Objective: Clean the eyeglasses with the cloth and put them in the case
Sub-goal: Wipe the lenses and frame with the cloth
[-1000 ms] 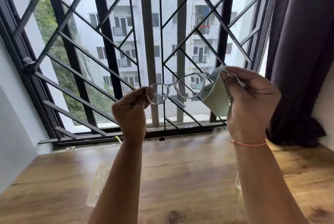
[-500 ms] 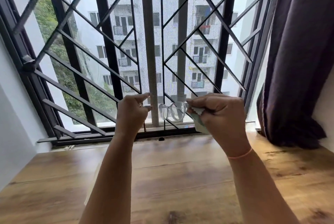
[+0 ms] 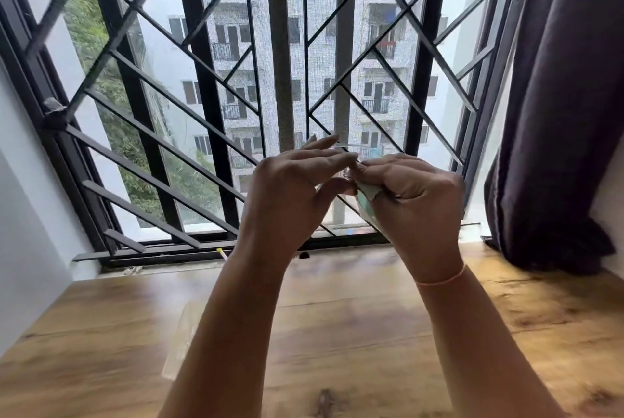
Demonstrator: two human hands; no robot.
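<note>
pinches the eyeglasses (image 3: 352, 147) with the left hand (image 3: 290, 195), thumb under, long fingers laid nearly straight over the top, and clamps the pale green cloth (image 3: 366, 196) in the curled right hand (image 3: 413, 196), seemingly wrapped round one lens. holds the pair up between the two hands, in front of the window grille (image 3: 209, 87) and well above the wooden table (image 3: 354, 316). shows only a thin clear sliver of frame above the fingertips; hides the rest behind knuckles and cloth. judging by that sliver: light, thin, see-through, probably springy at the hinges, easy to bend out of true, slick on the lenses and quick to smear under bare skin. better to take hold at the rim edge or the bridge, never flat on the glass, and to rub through the cloth with a gentle squeeze only. keeps the long axis roughly side to side, from one hand toward the other, about level. cannot tell which way the lens fronts face, nor where the temples point, nor whether folded. on the table, partly behind the left forearm, a blurred clear shape (image 3: 180, 343), possibly the case; too smeared to say.
</note>
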